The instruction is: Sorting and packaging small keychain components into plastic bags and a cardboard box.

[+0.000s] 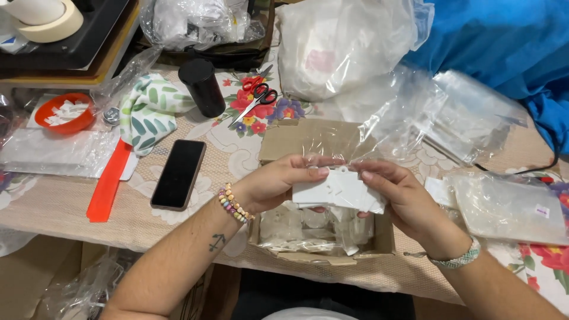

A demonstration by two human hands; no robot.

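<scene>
1. Two hands meet over the middle of the table: the left hand (275, 181) and the right hand (403, 198) both pinch a small stack of white cards (338, 191) from either side, thumbs on top and fingers curled beneath.
2. White cards are held level in the air, just above an open cardboard box (323, 237) that sits at the near edge of the table.
3. Inside the box lie clear plastic packets (296, 228) holding more white pieces.
4. A bead bracelet (232, 203) circles the left wrist, and a pale woven band (459, 258) circles the right wrist.
5. Left of the left forearm, a black phone (178, 173) lies face up on the patterned tablecloth (228, 151).
6. Further left lie an orange strip (106, 185) and a flat clear bag (56, 153).
7. Beyond the phone stand a black cylinder (203, 87) and a leaf-print cloth (148, 112), with red-handled scissors (255, 98) just to the right of the cylinder.
8. An orange bowl (64, 112) with white scraps sits at the far left.
9. Loose clear bags (438, 118) are heaped beyond and to the right of the hands, and a blue cloth (504, 41) fills the far right corner.
</scene>
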